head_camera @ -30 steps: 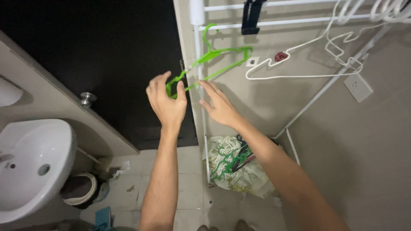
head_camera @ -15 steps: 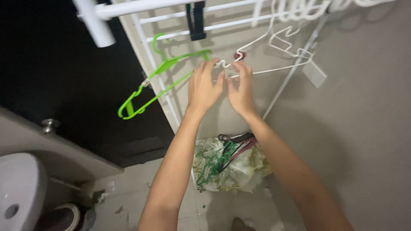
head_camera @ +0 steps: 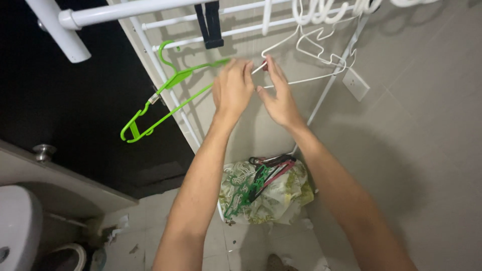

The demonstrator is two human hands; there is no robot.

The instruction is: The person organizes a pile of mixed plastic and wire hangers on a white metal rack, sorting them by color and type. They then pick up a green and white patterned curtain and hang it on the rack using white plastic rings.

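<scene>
the green hanger (head_camera: 165,100) hangs by its hook from a white rail (head_camera: 236,30) of the drying rack, up and left of our hands. its long axis runs on a slant, from the lower left end up toward the right, where its upper arm reaches our left hand (head_camera: 232,88). the hook points up and curls over the rail.

our left hand is closed loosely, fingers curled together at the green hanger's right tip and against the thin arm of a white hanger (head_camera: 311,55). our right hand (head_camera: 278,95) pinches that white arm between thumb and fingertips, where a small red bit shows; what that bit is we cannot tell.

to do this well, we judge it best to keep the pinch light and hold the white wire level, so the hangers bunched on the rail do not tangle.

below us a patterned bag (head_camera: 271,193) full of hangers sits on the tiled floor, with a white basin (head_camera: 17,226) at lower left.
</scene>
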